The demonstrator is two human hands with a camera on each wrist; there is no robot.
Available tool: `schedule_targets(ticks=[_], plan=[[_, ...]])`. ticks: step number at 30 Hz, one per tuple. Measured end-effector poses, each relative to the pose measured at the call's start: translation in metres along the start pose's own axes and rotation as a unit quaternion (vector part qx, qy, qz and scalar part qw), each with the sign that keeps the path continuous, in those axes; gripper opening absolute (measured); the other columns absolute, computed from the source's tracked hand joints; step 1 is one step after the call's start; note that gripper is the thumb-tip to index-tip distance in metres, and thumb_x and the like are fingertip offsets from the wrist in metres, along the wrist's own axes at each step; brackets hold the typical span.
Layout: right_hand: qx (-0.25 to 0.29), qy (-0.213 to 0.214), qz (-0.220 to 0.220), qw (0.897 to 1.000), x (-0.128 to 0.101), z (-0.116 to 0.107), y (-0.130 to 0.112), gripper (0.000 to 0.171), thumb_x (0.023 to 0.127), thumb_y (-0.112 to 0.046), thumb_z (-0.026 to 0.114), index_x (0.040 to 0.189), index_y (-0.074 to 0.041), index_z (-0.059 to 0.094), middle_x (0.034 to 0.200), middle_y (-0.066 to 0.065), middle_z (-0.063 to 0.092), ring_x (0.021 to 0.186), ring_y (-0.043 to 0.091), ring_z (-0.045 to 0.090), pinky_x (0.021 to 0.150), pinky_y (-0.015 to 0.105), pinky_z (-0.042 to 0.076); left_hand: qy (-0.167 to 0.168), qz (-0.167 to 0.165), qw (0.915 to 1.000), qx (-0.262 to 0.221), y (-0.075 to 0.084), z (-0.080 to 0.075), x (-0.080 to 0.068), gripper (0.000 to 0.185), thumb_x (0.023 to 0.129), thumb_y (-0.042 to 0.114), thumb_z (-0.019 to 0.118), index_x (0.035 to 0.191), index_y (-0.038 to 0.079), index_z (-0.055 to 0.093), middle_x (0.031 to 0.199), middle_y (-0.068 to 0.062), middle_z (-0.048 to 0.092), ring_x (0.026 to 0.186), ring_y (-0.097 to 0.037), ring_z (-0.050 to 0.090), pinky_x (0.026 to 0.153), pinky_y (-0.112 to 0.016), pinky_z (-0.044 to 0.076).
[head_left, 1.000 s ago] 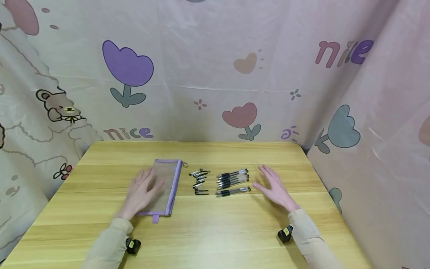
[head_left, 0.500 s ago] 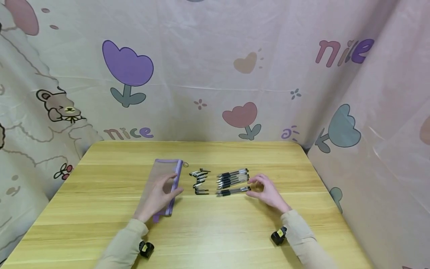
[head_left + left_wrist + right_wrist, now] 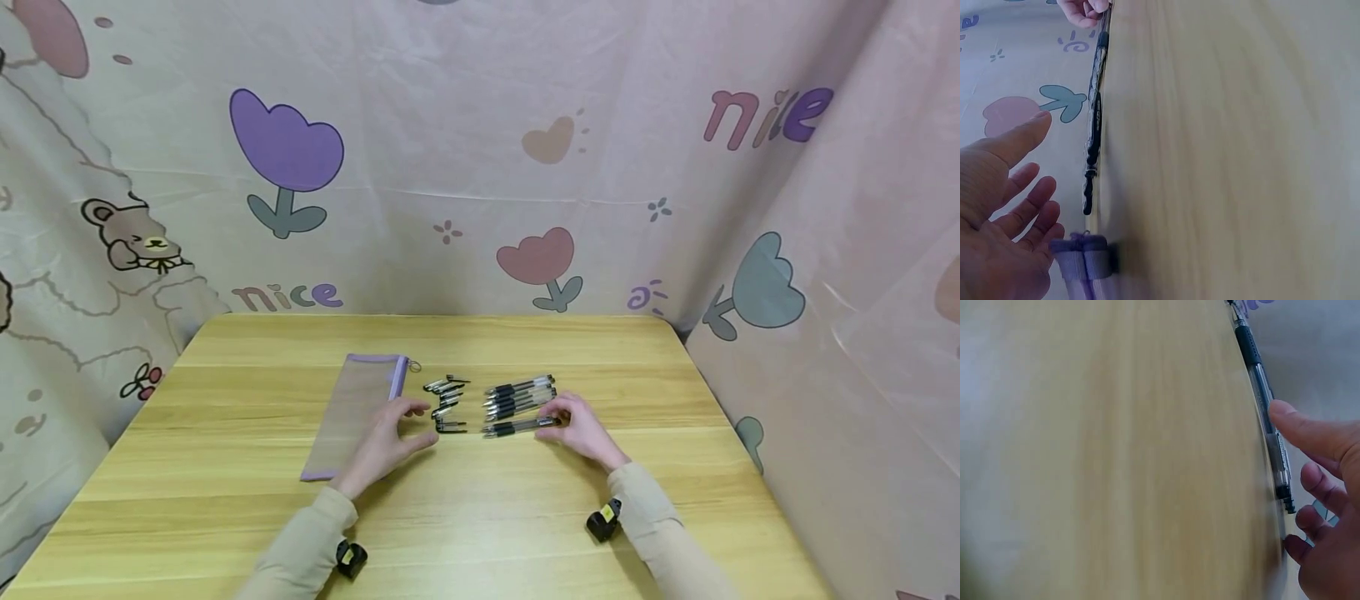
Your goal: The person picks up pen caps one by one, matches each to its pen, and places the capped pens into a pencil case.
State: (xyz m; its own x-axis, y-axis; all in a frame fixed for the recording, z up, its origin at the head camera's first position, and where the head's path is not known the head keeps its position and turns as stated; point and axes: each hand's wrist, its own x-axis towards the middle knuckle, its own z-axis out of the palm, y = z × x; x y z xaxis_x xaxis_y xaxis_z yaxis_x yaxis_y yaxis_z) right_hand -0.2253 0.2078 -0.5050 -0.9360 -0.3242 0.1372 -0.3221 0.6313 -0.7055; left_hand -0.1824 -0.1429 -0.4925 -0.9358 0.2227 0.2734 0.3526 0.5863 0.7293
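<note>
My left hand (image 3: pixel 381 446) hovers over the zipped edge of a mesh pencil pouch (image 3: pixel 347 408) with purple trim, thumb and fingers spread beside a column of black pen caps (image 3: pixel 448 398). It holds nothing. My right hand (image 3: pixel 583 432) is at the rear end of the nearest gel pen (image 3: pixel 517 427), a clear-barrelled one with a black grip. Its thumb lies against or just in front of the barrel in the right wrist view, the other fingers loosely bent and apart. That pen lies flat, tip pointing left. Several similar uncapped pens (image 3: pixel 517 396) lie just behind it.
Everything lies on a light wooden table (image 3: pixel 480 517). A printed curtain (image 3: pixel 420 125) hangs behind it and along both sides. A small ring (image 3: pixel 415 367) hangs from the pouch's zip at its far corner.
My left hand has moved right from above the pouch to the caps. My right hand has moved left to the nearest pen's end, its fingers drawing closer together. Pens and caps stay put.
</note>
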Motion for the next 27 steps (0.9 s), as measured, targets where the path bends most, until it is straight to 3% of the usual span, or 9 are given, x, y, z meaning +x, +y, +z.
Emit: schedule_targets(ticks=[4, 9, 19, 27], plan=[[-0.01, -0.001, 0.001, 1.0, 0.004, 0.003, 0.001, 0.028, 0.073, -0.018, 0.088, 0.097, -0.013, 0.075, 0.101, 0.002, 0.069, 0.103, 0.023, 0.059, 0.102, 0.052, 0.044, 0.0, 0.002, 1.0, -0.001, 0.001, 0.003, 0.0, 0.052, 0.079, 0.02, 0.086, 0.124, 0.003, 0.064, 0.116, -0.014, 0.068, 0.109, -0.029, 0.063, 0.097, -0.052, 0.053], [-0.022, 0.009, -0.019, 1.0, 0.005, 0.007, 0.001, 0.023, 0.072, -0.015, 0.088, 0.091, -0.014, 0.076, 0.098, 0.002, 0.069, 0.105, 0.026, 0.059, 0.105, 0.058, 0.038, -0.012, -0.01, 0.9998, -0.012, 0.003, 0.006, 0.0, 0.054, 0.08, 0.02, 0.085, 0.126, 0.004, 0.063, 0.118, -0.013, 0.068, 0.11, -0.028, 0.062, 0.099, -0.051, 0.053], [-0.035, 0.011, -0.02, 0.999, 0.006, 0.011, -0.001, 0.015, 0.075, -0.016, 0.086, 0.086, -0.016, 0.076, 0.093, 0.001, 0.065, 0.105, 0.029, 0.057, 0.105, 0.058, 0.033, -0.024, -0.024, 0.9992, -0.019, 0.003, 0.009, 0.0, 0.054, 0.081, 0.021, 0.083, 0.128, 0.002, 0.062, 0.117, -0.012, 0.068, 0.111, -0.027, 0.061, 0.101, -0.051, 0.051], [-0.034, 0.011, -0.021, 0.999, 0.005, 0.012, 0.001, 0.01, 0.079, -0.017, 0.083, 0.085, -0.017, 0.075, 0.09, -0.001, 0.062, 0.103, 0.026, 0.055, 0.097, 0.044, 0.031, -0.022, -0.03, 0.9992, 0.014, 0.004, 0.013, 0.001, 0.049, 0.082, 0.02, 0.082, 0.125, 0.005, 0.064, 0.115, -0.008, 0.068, 0.11, -0.026, 0.06, 0.102, -0.049, 0.049]])
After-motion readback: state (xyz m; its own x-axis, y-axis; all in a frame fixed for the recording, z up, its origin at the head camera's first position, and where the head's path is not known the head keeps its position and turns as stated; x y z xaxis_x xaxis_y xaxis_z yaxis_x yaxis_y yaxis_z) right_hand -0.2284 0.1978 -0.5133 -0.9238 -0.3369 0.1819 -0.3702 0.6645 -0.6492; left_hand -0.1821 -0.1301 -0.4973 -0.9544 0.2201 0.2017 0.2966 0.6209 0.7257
